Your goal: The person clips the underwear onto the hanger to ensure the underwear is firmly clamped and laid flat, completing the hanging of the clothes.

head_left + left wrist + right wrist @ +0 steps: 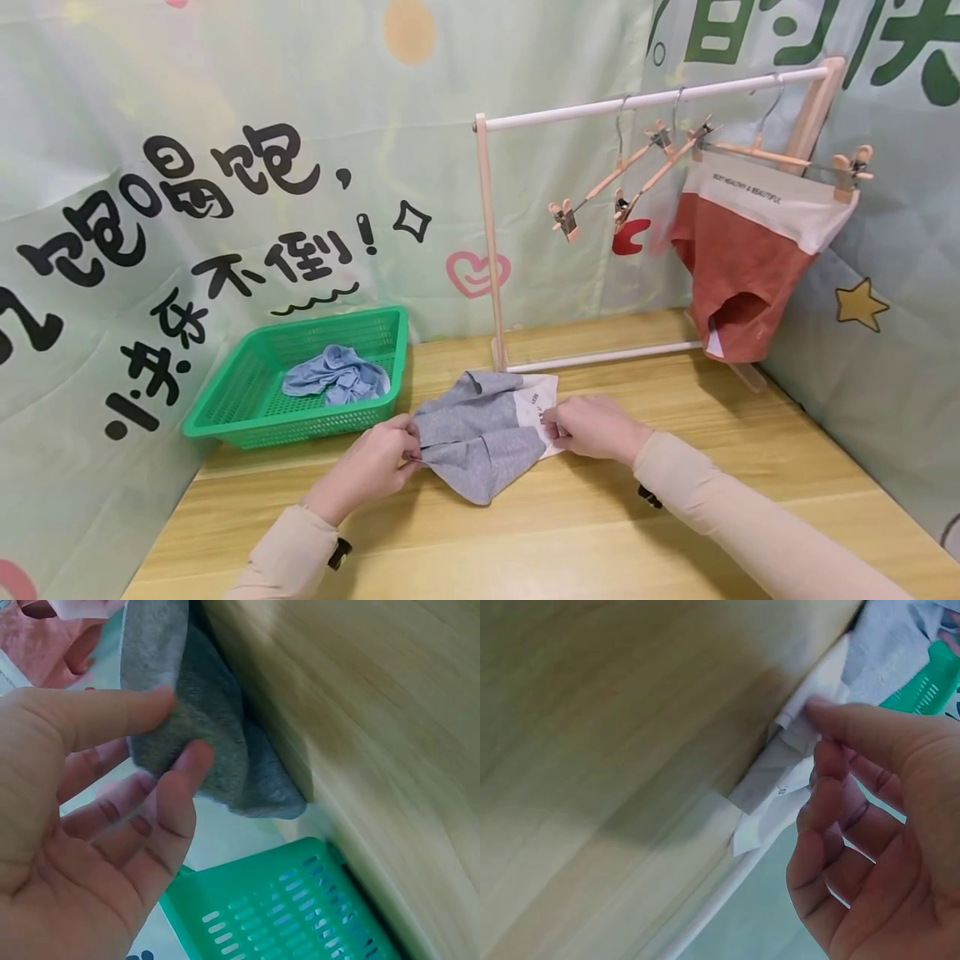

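A pair of grey underpants (pixel 480 433) with a white, lettered waistband (pixel 537 398) is spread on the wooden table, waistband to the right. My left hand (pixel 372 468) pinches the grey cloth at its left end between thumb and forefinger; the left wrist view shows the grey fabric (pixel 202 727) gathered at those fingertips. At the other end, my right hand (pixel 602 428) pinches the white waistband. In the right wrist view the thumb and forefinger meet on the white cloth (pixel 829 679), and the other fingers are curled.
A green basket (pixel 292 425) holding a crumpled blue garment (pixel 337 377) stands at the back left. Behind the hands is a rack (pixel 489 242) with clip hangers (pixel 611 177). Rust-red underpants (pixel 738 237) hang clipped at its right. Printed fabric walls (pixel 420 108) border the table (pixel 480 550).
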Demonstrator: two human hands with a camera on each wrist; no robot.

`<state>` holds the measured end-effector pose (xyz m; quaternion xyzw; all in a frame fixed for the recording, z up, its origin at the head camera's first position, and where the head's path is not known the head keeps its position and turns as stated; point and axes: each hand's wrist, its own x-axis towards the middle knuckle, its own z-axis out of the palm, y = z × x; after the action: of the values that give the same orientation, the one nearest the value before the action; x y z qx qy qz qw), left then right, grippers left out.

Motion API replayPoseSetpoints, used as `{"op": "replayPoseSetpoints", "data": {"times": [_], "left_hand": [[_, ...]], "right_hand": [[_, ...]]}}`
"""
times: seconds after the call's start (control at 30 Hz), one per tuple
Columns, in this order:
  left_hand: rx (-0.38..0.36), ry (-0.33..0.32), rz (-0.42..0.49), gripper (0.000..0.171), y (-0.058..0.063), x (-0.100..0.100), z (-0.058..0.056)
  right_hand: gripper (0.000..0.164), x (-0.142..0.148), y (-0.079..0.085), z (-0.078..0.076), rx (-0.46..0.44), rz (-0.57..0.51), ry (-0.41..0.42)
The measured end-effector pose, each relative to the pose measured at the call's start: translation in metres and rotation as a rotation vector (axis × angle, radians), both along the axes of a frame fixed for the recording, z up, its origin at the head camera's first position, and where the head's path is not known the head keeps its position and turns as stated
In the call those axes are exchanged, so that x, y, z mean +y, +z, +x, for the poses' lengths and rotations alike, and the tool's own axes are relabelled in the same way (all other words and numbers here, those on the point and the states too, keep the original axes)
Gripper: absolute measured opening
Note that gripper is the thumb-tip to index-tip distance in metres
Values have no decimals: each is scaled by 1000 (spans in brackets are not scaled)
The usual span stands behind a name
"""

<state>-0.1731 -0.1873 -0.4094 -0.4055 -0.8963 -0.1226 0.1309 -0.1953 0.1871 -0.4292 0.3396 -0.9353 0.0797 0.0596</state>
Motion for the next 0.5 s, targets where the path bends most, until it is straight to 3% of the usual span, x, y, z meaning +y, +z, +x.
{"op": "replayPoseSetpoints", "data": {"times": [0.1,0.27,0.33,0.5], "left_hand": [[-20,26,-52,20,0,-2,1],[-99,174,-180,25,2,3,8],[-91,196,-192,22,3,11,12],[-65,60,-127,6,0,44,24]], "right_hand": [[27,0,2,0,-3,-14,13],[23,-1,3,1,-32,-29,27],[22,1,4,0,-46,-32,25],[17,9,6,-4,-83,-44,-20]]}}
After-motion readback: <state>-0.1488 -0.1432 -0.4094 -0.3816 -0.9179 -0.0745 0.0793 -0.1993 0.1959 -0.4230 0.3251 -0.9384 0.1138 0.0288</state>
